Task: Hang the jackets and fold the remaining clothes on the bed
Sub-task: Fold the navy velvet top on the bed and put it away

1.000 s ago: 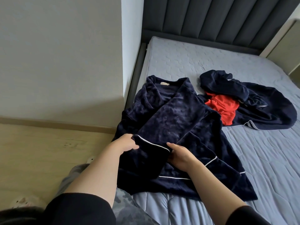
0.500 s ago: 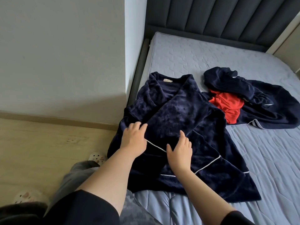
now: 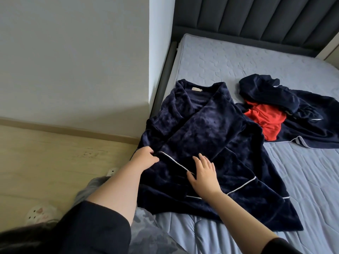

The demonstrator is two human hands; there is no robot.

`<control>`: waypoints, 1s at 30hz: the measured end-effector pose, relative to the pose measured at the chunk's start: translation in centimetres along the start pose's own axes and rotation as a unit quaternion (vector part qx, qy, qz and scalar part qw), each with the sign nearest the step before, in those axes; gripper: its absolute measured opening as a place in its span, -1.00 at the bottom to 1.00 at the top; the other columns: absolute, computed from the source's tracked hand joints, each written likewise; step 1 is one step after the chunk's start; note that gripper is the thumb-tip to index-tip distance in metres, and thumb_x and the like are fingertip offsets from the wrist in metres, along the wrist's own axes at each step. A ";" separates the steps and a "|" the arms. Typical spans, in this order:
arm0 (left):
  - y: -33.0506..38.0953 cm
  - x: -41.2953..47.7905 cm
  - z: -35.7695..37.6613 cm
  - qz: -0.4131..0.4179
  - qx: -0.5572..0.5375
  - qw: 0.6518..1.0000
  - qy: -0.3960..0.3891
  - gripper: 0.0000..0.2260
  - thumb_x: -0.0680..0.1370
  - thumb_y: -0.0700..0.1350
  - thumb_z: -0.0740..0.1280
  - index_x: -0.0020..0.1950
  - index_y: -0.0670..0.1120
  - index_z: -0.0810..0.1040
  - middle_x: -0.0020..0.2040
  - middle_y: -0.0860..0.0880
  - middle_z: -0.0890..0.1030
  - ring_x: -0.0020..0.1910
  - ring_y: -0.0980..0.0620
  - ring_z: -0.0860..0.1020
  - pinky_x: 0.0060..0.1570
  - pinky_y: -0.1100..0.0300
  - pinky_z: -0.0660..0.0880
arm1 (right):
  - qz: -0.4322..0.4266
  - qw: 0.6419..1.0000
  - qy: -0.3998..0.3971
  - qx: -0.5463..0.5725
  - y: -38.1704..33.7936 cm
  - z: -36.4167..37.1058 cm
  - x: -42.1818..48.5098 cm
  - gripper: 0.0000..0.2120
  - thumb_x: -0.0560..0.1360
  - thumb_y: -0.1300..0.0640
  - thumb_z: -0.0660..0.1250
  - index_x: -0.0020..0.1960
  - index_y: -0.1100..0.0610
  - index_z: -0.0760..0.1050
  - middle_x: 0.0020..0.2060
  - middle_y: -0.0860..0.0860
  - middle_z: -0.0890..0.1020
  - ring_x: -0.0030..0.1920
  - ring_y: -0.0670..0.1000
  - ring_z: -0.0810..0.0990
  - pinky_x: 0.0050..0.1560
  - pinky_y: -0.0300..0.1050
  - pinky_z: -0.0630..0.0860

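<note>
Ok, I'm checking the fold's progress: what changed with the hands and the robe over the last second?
A second ago both hands gripped the piped cuff of the navy robe, then flattened on it. Now the right hand lies flat on the sleeve and the left hand pinches the cuff's corner again. The sleeve stays folded across the robe; the navy and red pile is unmoved.

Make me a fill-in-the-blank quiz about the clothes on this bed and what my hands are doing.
The left hand grips a cuff of the navy fleece top, edged with ____ piping.
The right hand rests flat on that top, holding ____.
The garment lying on the dark jacket is coloured ____.
Missing words: white; nothing; red.
</note>
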State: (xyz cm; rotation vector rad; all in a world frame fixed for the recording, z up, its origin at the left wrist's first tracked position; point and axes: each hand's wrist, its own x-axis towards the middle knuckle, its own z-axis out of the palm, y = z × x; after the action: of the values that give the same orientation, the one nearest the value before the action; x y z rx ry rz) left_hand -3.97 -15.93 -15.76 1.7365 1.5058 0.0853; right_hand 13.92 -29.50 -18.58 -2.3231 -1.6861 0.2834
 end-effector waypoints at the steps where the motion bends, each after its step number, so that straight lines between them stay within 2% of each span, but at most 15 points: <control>1: -0.1 -0.2 -0.4 -0.008 -0.007 1.000 -0.018 -0.72 0.48 -0.07 0.38 0.16 -0.12 0.51 0.14 -0.12 0.55 0.11 -0.11 0.53 0.01 0.14 0.41 | -0.026 0.999 0.040 0.026 -0.4 -0.3 -0.3 -0.49 0.53 -0.01 0.26 0.41 0.17 0.30 0.34 0.11 0.38 0.36 0.13 0.30 0.36 -0.06 0.21; 3: -0.3 -0.8 -0.6 -0.038 -0.011 0.997 -0.065 -0.63 0.48 -0.02 0.39 0.22 -0.16 0.50 0.23 -0.12 0.52 0.18 -0.12 0.50 0.04 0.14 0.39 | -0.058 0.993 0.072 0.076 -1.5 -0.8 -0.9 -0.62 0.48 -0.01 0.34 0.24 0.13 0.43 0.02 -0.03 0.51 0.09 0.06 0.47 0.05 -0.17 0.37; 5: -0.3 -1.5 -0.6 -0.082 -0.052 0.989 -0.107 -0.56 0.49 -0.01 0.40 0.30 -0.15 0.45 0.29 -0.11 0.47 0.21 -0.12 0.47 0.06 0.11 0.42 | -0.066 0.994 0.029 0.085 -2.5 -1.2 -1.7 -0.62 0.44 -0.15 0.33 0.14 0.04 0.38 -0.19 -0.20 0.42 -0.09 -0.02 0.52 -0.20 -0.21 0.29; 6: -0.4 -1.6 -0.6 -0.103 -0.096 0.984 -0.113 -0.67 0.49 -0.06 0.42 0.19 -0.14 0.50 0.23 -0.12 0.50 0.14 -0.11 0.51 -0.01 0.09 0.48 | -0.074 0.995 0.001 0.062 -2.8 -1.1 -2.0 -0.56 0.40 -0.23 0.31 0.13 0.01 0.34 -0.21 -0.21 0.40 -0.12 -0.03 0.53 -0.23 -0.20 0.27; 8: -0.3 -1.8 -0.7 -0.146 -0.208 0.958 -0.131 -0.91 0.50 -0.18 0.41 -0.08 -0.11 0.51 0.01 -0.12 0.55 -0.13 -0.04 0.54 -0.32 0.15 0.53 | -0.096 0.994 -0.049 0.004 -3.0 -0.7 -2.6 -0.45 0.35 -0.31 0.30 0.18 -0.01 0.31 -0.04 -0.18 0.45 -0.02 -0.04 0.52 -0.19 -0.18 0.33; 11: -0.4 -2.0 -0.7 -0.162 -0.183 0.962 -0.121 -0.91 0.52 -0.18 0.38 -0.04 -0.16 0.51 -0.22 -0.09 0.54 -0.40 0.03 0.51 -0.52 0.27 0.40 | -0.106 0.989 -0.092 -0.040 -3.0 -0.3 -3.2 -0.52 0.38 -0.23 0.31 0.16 0.03 0.37 0.09 -0.09 0.43 0.09 -0.02 0.48 -0.08 -0.14 0.41; 14: -0.4 -1.4 -0.2 -0.063 0.072 0.995 -0.004 -0.77 0.46 -0.17 0.37 0.10 -0.12 0.50 -0.03 -0.08 0.54 -0.07 -0.09 0.57 -0.22 0.15 0.50 | -0.117 0.989 -0.087 0.026 -3.0 -0.9 -2.8 -0.67 0.53 -0.15 0.21 -0.08 0.12 0.50 -0.09 -0.02 0.51 -0.04 0.04 0.52 -0.09 -0.10 0.40; 16: -0.2 -1.1 0.6 0.048 0.163 0.981 0.091 -0.58 0.48 -0.14 0.32 0.33 -0.02 0.37 0.22 -0.07 0.45 0.18 -0.11 0.44 0.06 0.07 0.46 | -0.118 0.991 -0.005 0.066 -2.8 -1.2 -1.9 -0.64 0.59 -0.01 0.15 -0.25 0.19 0.50 -0.23 0.06 0.53 -0.12 0.12 0.51 -0.09 -0.02 0.40; 17: 0.1 -1.0 1.0 0.114 0.193 0.966 0.129 -0.50 0.51 -0.09 0.30 0.42 0.00 0.26 0.33 -0.06 0.36 0.27 -0.11 0.36 0.17 0.05 0.40 | -0.120 0.990 0.053 0.059 -2.6 -1.3 -1.3 -0.67 0.58 0.05 0.15 -0.23 0.20 0.53 -0.22 0.08 0.55 -0.10 0.14 0.50 -0.07 0.01 0.41; 19: 0.6 -1.0 2.2 0.228 0.260 0.927 0.149 -0.42 0.56 0.01 0.24 0.52 0.02 0.08 0.49 -0.06 0.16 0.43 -0.11 0.17 0.34 0.01 0.25 | -0.083 0.991 0.101 0.002 -2.0 -1.2 0.1 -0.72 0.57 0.08 0.15 0.11 0.18 0.56 0.10 0.12 0.55 0.14 0.19 0.47 0.15 0.05 0.39; 20: 0.7 -1.1 2.8 0.263 0.302 0.907 0.129 -0.41 0.58 0.04 0.20 0.54 0.03 0.01 0.53 -0.06 0.05 0.48 -0.10 0.07 0.40 -0.02 0.15 | -0.045 0.997 0.062 -0.025 -1.7 -0.9 0.6 -0.64 0.59 0.05 0.13 0.32 0.16 0.43 0.32 0.13 0.43 0.33 0.19 0.34 0.32 0.07 0.27; 22: 0.8 -1.4 4.3 0.270 0.386 0.880 0.056 -0.45 0.62 0.05 0.11 0.55 0.04 -0.05 0.56 -0.04 -0.09 0.53 -0.09 -0.09 0.45 -0.08 -0.04 | 0.003 0.996 -0.055 -0.075 -0.5 0.1 1.1 -0.48 0.62 -0.04 0.04 0.53 0.09 0.07 0.52 0.08 0.07 0.52 0.10 -0.01 0.46 0.11 -0.03; 24: 1.4 -1.7 5.4 0.223 0.432 0.873 0.017 -0.52 0.64 0.00 0.06 0.54 0.01 0.02 0.56 -0.06 -0.05 0.53 -0.10 -0.12 0.45 -0.13 -0.11 | 0.001 0.991 -0.096 -0.093 0.3 1.0 1.2 -0.45 0.62 -0.09 -0.01 0.55 0.05 -0.06 0.54 0.03 -0.05 0.53 0.04 -0.13 0.47 0.13 -0.13; 28: 3.8 -1.1 5.8 0.225 0.365 0.896 0.115 -0.67 0.61 -0.02 0.08 0.34 -0.07 0.38 0.39 -0.08 0.36 0.45 -0.09 0.17 0.43 -0.13 0.04 | 0.009 1.000 0.012 -0.023 1.0 0.7 1.9 -0.54 0.62 -0.04 0.04 0.47 0.09 0.22 0.47 0.00 0.26 0.49 0.00 0.12 0.47 0.06 -0.05; 30: 4.4 0.3 5.6 0.239 0.319 0.902 0.167 -0.68 0.62 -0.02 0.06 0.30 -0.07 0.42 0.35 -0.06 0.39 0.42 -0.07 0.21 0.42 -0.08 0.10 | -0.007 0.997 0.082 -0.014 1.5 -0.1 2.5 -0.61 0.61 0.03 0.11 0.38 0.14 0.37 0.34 0.02 0.44 0.39 0.03 0.31 0.43 0.02 0.09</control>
State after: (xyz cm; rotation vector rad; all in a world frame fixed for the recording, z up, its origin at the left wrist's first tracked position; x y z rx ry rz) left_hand 2.66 -18.36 -16.94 2.7223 1.3886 0.1596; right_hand 16.02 -27.60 -18.97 -2.2836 -1.6369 0.0659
